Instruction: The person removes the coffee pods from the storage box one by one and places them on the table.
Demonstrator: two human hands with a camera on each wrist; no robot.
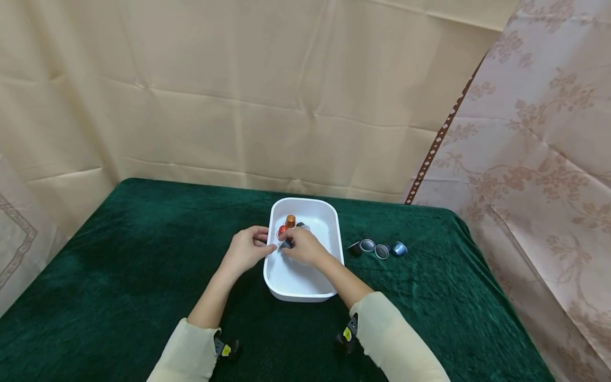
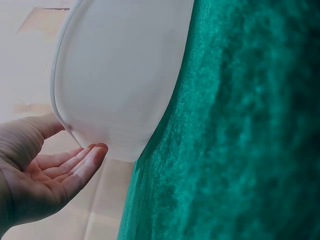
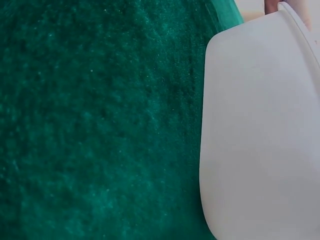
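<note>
A white plastic basin (image 1: 312,286) stands on the green cloth. My left hand (image 1: 245,249) grips its left rim; in the left wrist view the thumb of that left hand (image 2: 45,170) is at the rim, with the fingers along the outer wall. Reaching into the basin, my right hand (image 1: 306,247) pinches a dark coffee capsule (image 1: 286,244) near the left wall. Just beyond lie an orange coffee capsule (image 1: 290,220) and a red one, partly covered by the fingers. In the right wrist view the basin's outer wall (image 3: 260,125) fills the right side, hiding the right hand.
Right of the basin, a row of coffee capsules lies on the cloth: a black one (image 1: 355,249), two with silver lids (image 1: 381,251) facing up, and a blue one (image 1: 399,248). Beige curtain (image 1: 238,106) hangs behind the table.
</note>
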